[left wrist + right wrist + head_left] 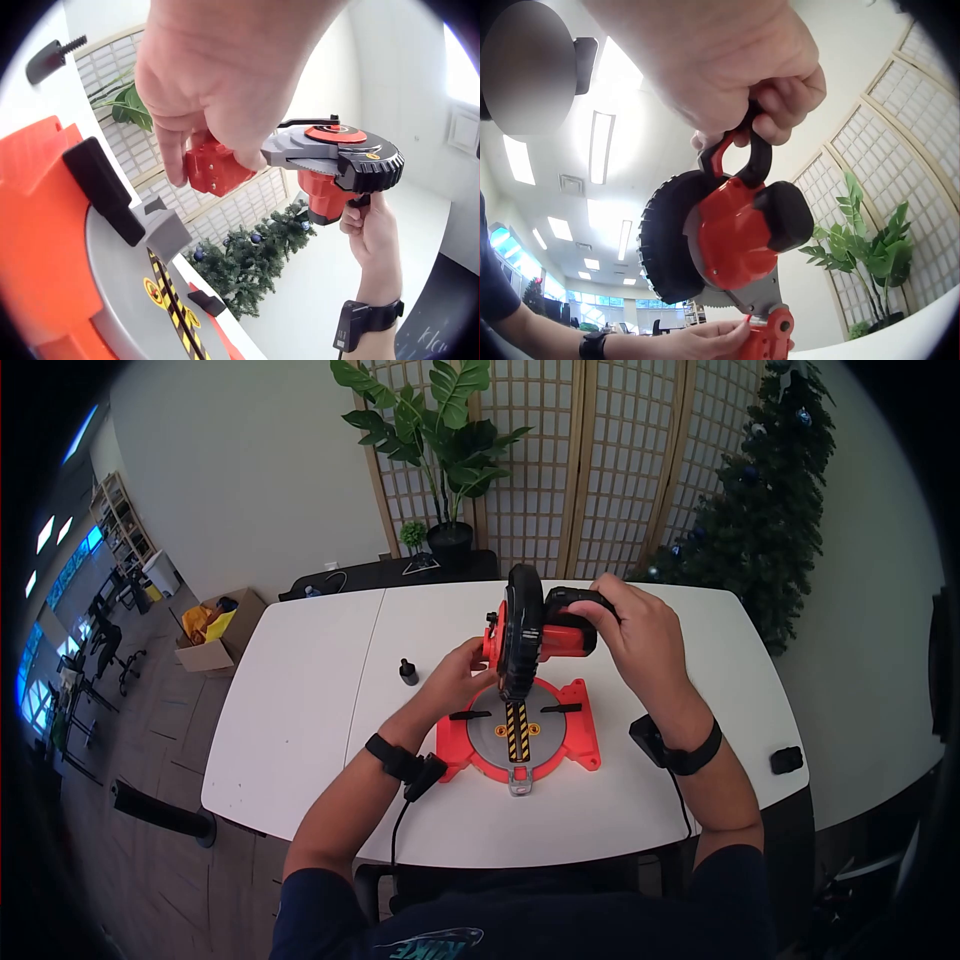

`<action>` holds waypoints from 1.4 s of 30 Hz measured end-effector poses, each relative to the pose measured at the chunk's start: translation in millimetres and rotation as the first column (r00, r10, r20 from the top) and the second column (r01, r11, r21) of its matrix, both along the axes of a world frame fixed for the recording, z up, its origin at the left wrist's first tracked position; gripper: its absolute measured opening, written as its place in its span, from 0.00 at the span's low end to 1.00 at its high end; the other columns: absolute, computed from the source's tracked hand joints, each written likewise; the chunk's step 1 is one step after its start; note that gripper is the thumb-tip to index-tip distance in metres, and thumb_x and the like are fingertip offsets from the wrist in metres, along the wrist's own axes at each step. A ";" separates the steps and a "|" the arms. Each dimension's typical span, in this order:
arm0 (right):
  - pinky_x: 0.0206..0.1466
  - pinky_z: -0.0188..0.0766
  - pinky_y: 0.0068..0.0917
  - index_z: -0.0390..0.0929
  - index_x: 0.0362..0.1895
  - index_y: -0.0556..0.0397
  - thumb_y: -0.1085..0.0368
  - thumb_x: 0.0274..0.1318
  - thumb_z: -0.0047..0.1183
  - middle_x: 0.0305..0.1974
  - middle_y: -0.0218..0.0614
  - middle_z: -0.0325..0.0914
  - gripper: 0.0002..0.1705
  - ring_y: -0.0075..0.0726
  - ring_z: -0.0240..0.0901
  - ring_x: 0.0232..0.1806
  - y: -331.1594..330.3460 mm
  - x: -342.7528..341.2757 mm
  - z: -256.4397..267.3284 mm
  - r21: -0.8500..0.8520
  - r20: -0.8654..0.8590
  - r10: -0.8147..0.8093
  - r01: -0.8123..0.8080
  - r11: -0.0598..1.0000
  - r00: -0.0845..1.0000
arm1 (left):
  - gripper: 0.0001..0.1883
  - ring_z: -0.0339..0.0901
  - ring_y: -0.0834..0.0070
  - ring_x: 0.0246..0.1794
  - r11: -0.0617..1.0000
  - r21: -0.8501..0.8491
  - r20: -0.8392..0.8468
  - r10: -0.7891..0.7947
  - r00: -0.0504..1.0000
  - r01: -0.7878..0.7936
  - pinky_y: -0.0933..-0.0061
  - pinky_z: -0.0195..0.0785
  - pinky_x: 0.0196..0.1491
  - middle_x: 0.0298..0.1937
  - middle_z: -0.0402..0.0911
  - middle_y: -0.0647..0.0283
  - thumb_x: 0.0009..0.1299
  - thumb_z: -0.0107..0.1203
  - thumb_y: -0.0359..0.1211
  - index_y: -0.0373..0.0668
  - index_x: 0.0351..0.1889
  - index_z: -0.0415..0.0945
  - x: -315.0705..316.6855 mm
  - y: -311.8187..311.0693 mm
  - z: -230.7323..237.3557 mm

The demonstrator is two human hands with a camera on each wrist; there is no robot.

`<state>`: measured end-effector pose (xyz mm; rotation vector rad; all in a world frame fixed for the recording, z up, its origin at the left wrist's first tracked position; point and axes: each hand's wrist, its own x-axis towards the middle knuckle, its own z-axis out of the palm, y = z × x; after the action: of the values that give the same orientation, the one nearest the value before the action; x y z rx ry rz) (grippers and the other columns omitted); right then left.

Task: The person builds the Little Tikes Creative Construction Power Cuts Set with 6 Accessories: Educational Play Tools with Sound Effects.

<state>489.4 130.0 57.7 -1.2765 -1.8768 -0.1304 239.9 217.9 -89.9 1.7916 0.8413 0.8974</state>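
A red and black toy miter saw head (519, 635) is held up over its base. My right hand (640, 640) grips the black loop handle (759, 157) at its top. Down at the saw arm's lower end, my left hand (455, 685) pinches the red hinge block (214, 169) between thumb and fingers. In the left wrist view that block hangs above the grey bracket (166, 234) on the base. The red base (580, 730) lies on the table, with a grey round turntable (485, 745) and a black-and-yellow striped strip (517, 735).
A black knob with a threaded screw (408, 672) stands on the white table (300, 710), left of the base. Near the right edge lies a small black object (786, 760). Cables hang from both wrist cameras. Behind the table are a potted plant (450, 540) and a lattice screen (630, 470).
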 end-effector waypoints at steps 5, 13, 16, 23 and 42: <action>0.26 0.67 0.37 0.72 0.29 0.50 0.44 0.63 0.57 0.19 0.35 0.75 0.24 0.42 0.74 0.22 5.2 -3.1 -1.0 0.024 0.038 -0.006 0.006 1.000 0.999 | 0.24 0.81 0.67 0.57 0.999 0.054 -0.281 0.016 0.960 -0.001 0.64 0.72 0.60 0.56 0.83 0.54 0.70 0.63 0.30 0.36 0.63 0.73 4.0 12.0 6.0; 0.29 0.67 0.39 0.74 0.30 0.52 0.45 0.64 0.56 0.21 0.38 0.75 0.23 0.46 0.73 0.25 12.9 -4.4 -1.5 -0.059 0.128 -0.053 0.061 0.996 0.990 | 0.28 0.81 0.63 0.59 0.999 0.017 -0.214 0.051 0.975 -0.049 0.63 0.71 0.62 0.55 0.84 0.54 0.65 0.69 0.32 0.34 0.61 0.71 11.6 24.3 -7.5; 0.30 0.67 0.40 0.73 0.30 0.53 0.44 0.64 0.56 0.21 0.39 0.74 0.24 0.47 0.74 0.25 12.3 -5.6 0.0 -0.082 0.129 -0.060 0.071 0.994 0.990 | 0.29 0.82 0.64 0.58 0.999 0.012 -0.247 0.044 0.968 -0.043 0.64 0.73 0.61 0.55 0.84 0.53 0.64 0.70 0.31 0.33 0.61 0.70 14.5 24.9 -6.7; 0.30 0.67 0.41 0.72 0.30 0.53 0.44 0.64 0.56 0.22 0.39 0.75 0.24 0.48 0.74 0.26 16.0 -5.6 -2.3 -0.091 0.154 -0.060 0.074 0.993 0.986 | 0.30 0.83 0.65 0.57 1.000 0.025 -0.218 0.000 0.976 0.006 0.66 0.75 0.59 0.53 0.85 0.51 0.63 0.71 0.31 0.31 0.60 0.70 16.6 27.1 -3.5; 0.32 0.69 0.41 0.73 0.34 0.53 0.45 0.66 0.54 0.25 0.40 0.76 0.23 0.49 0.75 0.28 15.2 -0.8 -3.2 -0.146 0.183 -0.042 0.069 0.987 0.982 | 0.33 0.84 0.54 0.49 0.972 0.227 -0.434 0.162 0.886 -0.067 0.62 0.76 0.52 0.46 0.85 0.45 0.56 0.76 0.37 0.33 0.52 0.68 25.5 24.4 -9.2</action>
<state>488.6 145.2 54.6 -1.4629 -2.0370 -0.1382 265.4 242.3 -99.1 2.1980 1.1940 0.6657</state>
